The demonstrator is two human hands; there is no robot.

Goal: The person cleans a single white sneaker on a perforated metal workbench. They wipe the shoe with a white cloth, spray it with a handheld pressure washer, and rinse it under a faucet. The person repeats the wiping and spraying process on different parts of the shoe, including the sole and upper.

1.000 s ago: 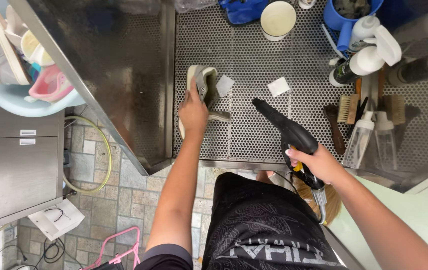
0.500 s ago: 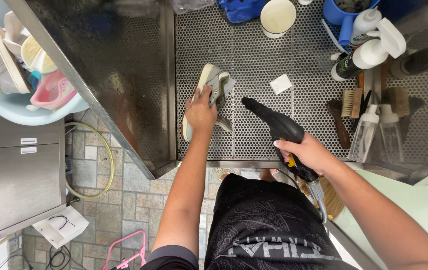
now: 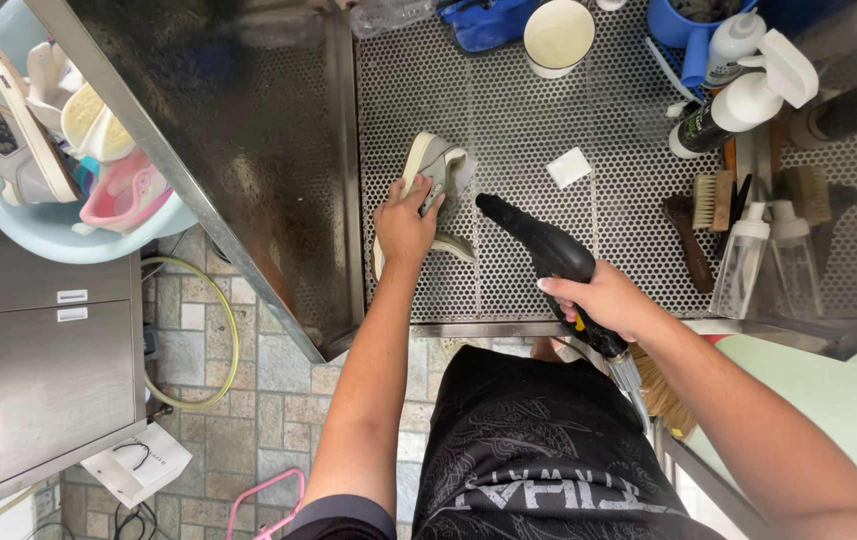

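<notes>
Gripping a grey shoe [image 3: 436, 180] by its heel end, the left hand [image 3: 404, 222] has fingers wrapped over the pale sole and tips it on edge on the perforated metal table [image 3: 509, 110]. Just right of that hold, the right hand [image 3: 604, 300] is closed around a black spray gun [image 3: 541, 245], nozzle aimed at the shoe. It looks light and soft in the upper, likely slick when wet; the stiff sole gives the firmer hold. Farther right stand white spray bottles [image 3: 749, 95] with dark labels, and brushes [image 3: 714, 200]. A small white square [image 3: 569, 167] lies nearby.
</notes>
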